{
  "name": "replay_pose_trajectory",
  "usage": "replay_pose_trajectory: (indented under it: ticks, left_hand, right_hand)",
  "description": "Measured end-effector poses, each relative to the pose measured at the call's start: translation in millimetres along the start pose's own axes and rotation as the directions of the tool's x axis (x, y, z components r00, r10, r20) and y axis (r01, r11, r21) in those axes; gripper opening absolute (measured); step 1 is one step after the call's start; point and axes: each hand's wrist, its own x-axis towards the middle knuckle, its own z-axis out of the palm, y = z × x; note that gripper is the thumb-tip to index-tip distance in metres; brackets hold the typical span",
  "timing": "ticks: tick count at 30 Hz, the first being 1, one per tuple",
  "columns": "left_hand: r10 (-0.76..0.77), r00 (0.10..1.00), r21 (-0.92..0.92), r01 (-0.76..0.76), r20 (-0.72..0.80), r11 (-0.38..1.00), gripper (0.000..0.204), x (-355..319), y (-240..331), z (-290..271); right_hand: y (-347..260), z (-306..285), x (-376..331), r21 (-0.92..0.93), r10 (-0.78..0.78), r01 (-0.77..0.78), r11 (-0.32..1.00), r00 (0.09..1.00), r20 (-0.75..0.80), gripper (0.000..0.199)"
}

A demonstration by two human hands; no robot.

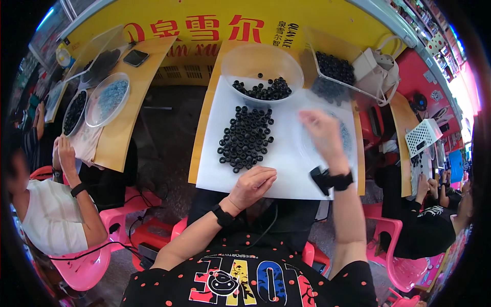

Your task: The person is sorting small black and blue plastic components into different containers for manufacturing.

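Note:
A cluster of several small black rings point(246, 137) lies on a white sheet point(286, 169) covering my narrow wooden table. My left hand point(253, 185) rests at the sheet's near edge, fingers curled closed, just below the rings; whether it holds anything is hidden. My right hand point(323, 134) is blurred, raised over the sheet's right side above a clear dish point(347, 137) with bluish pieces. A clear bowl point(262, 71) at the far end holds more black rings point(266, 90).
A clear tray of black parts point(333, 69) and a white bag point(376, 69) sit at the far right. A person on the left point(56, 204) works at another table with dishes of black and blue parts point(105, 100). Another person sits at the right point(424, 225). Pink stools surround.

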Motion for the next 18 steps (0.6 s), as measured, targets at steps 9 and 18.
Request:
replay_pose_trajectory:
  ticks: [9, 18]
  left_hand:
    - [-0.580, 0.685, -0.517, 0.722, 0.441, 0.460, 0.019, 10, 0, -13]
    - [-0.698, 0.532, -0.763, 0.646, 0.480, -0.033, 0.020, 8, -8, -2]
  right_hand:
    - [10, 96, -46, -0.030, -0.089, 0.089, 0.996, 0.996, -0.018, 0.014]
    - [-33, 57, -108, 0.308, 0.097, -0.100, 0.946, 0.995, 0.024, 0.019]
